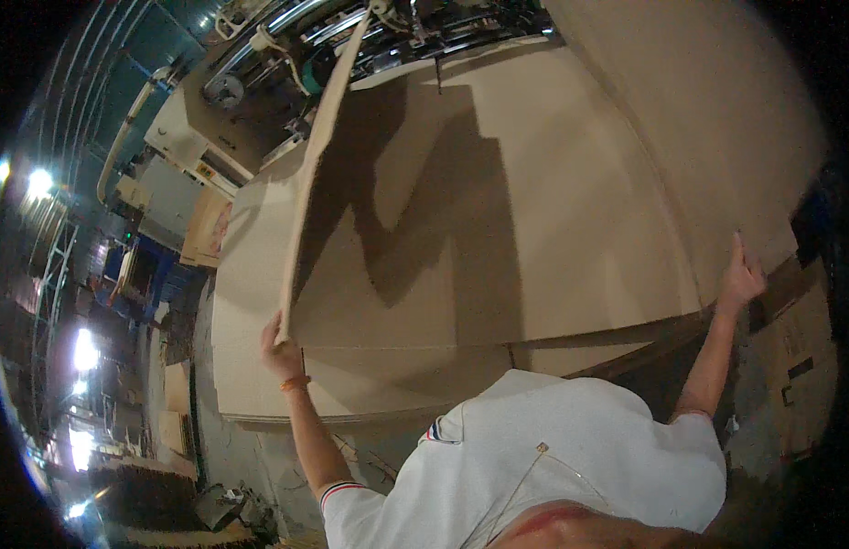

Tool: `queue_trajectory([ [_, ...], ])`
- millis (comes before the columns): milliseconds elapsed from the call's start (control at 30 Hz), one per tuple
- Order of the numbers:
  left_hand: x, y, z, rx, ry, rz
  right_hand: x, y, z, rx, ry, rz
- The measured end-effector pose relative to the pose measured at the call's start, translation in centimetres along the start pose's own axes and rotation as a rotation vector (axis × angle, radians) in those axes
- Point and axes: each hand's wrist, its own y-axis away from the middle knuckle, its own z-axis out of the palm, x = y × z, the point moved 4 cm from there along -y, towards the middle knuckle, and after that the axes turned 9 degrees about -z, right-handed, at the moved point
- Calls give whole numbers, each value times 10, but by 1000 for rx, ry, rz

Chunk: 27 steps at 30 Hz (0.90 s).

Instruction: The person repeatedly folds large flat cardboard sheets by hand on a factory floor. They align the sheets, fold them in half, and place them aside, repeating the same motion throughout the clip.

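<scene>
We look down on a person in a white short-sleeved shirt (571,457) lifting a large brown cardboard sheet (498,210) off a stack of like sheets (251,366).

The left hand (280,346) is closed on the sheet's near left corner, fingers wrapped over its edge, so this grip is gripping the cardboard sheet; an orange band (295,383) sits on that wrist. From this corner we see the sheet's left edge rising steeply away from the stack toward the machine (370,37) at the far side.

The right hand (741,277) meets the sheet at its near right edge, fingers stretched upward along the board. We judge it to be pressed against or pinching the edge, but we cannot tell whether this grip is closed round it.

The cardboard sheet is tilted: its left side stands well clear of the stack, and it casts a broad dark shadow over its own face. The stack fills the middle of the view, its near edge just beyond the person's chest and its near left corner just below the left forearm.

To the left of the stack we see the floor (251,457) with scattered debris, more flat boards (205,229) near the stack's far left corner, and bright lamps (38,183) at the rim. A cardboard box (800,366) stands beside the right arm.
</scene>
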Motion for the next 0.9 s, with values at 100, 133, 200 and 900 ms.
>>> queue_trajectory([
  [100,22,12,21,-41,56,42,-45,-23,31,-91,0,-253],
  [133,34,15,29,-64,88,74,-60,-30,37,-120,-2,-324],
  [200,51,22,48,-122,104,130,-76,-37,47,-182,-74,-432],
  [900,121,205,191,-618,133,338,-31,171,123,-1130,45,-587],
])
